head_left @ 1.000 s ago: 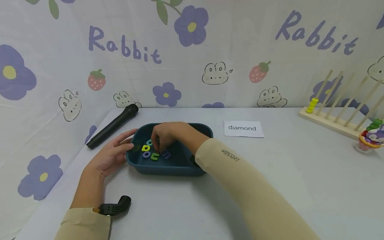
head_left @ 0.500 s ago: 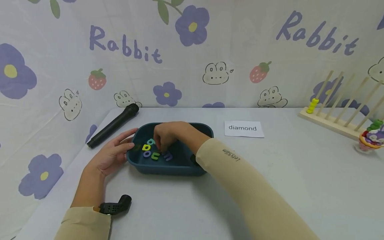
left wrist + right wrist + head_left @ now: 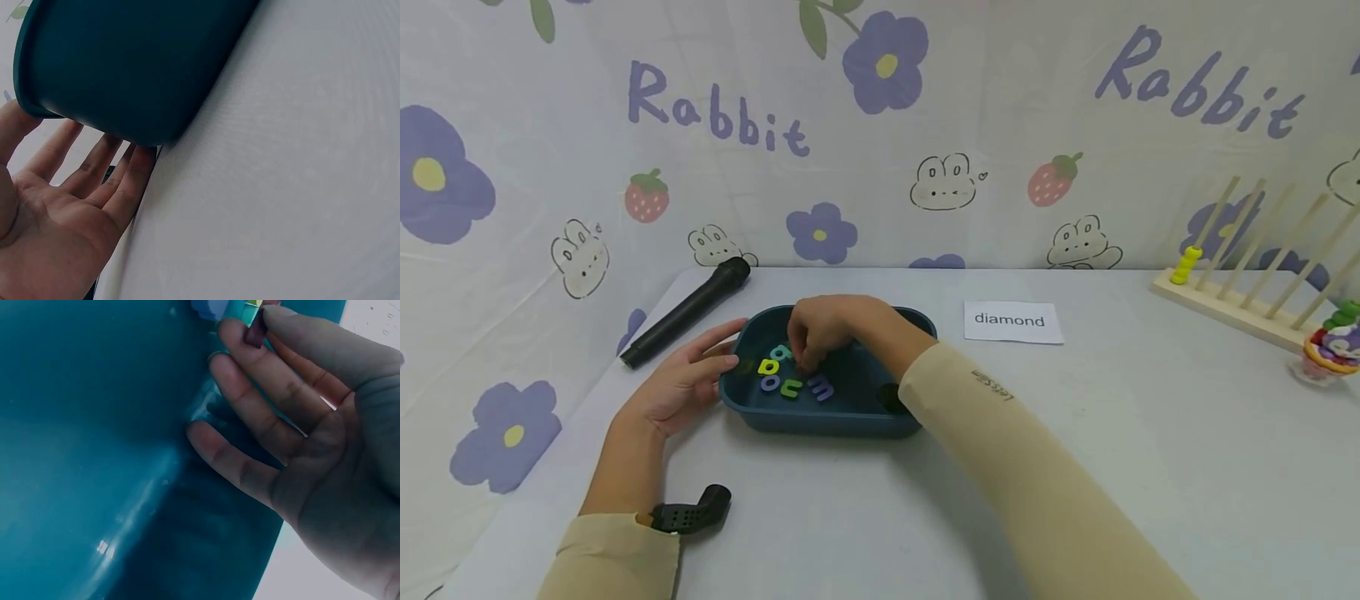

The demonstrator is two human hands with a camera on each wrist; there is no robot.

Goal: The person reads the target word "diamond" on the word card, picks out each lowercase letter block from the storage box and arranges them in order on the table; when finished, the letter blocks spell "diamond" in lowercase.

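A dark teal tray (image 3: 842,423) stands on the white table. My left hand (image 3: 681,383) rests against its left end, fingers mostly straight, thumb at the rim; in the left wrist view the fingertips are partly hidden by the tray wall (image 3: 125,69). My right hand (image 3: 823,329) reaches into the tray and pinches a small dark red piece (image 3: 255,331) between thumb and fingers; its full shape is hidden. Beside that hand lie a teal letter (image 3: 780,352), a yellow letter (image 3: 768,367), a purple ring-shaped letter (image 3: 770,383), a green n (image 3: 791,388) and a purple m (image 3: 821,387).
A white card (image 3: 1013,322) reading "diamond" lies right of the tray. A black microphone (image 3: 688,312) lies behind my left hand. At the right stand a wooden peg rack (image 3: 1232,308) with yellow beads and a small bowl (image 3: 1324,358) of colourful pieces.
My right hand has lifted slightly and shifted right inside the tray, so the purple m shows more fully. The left hand keeps its place on the tray.
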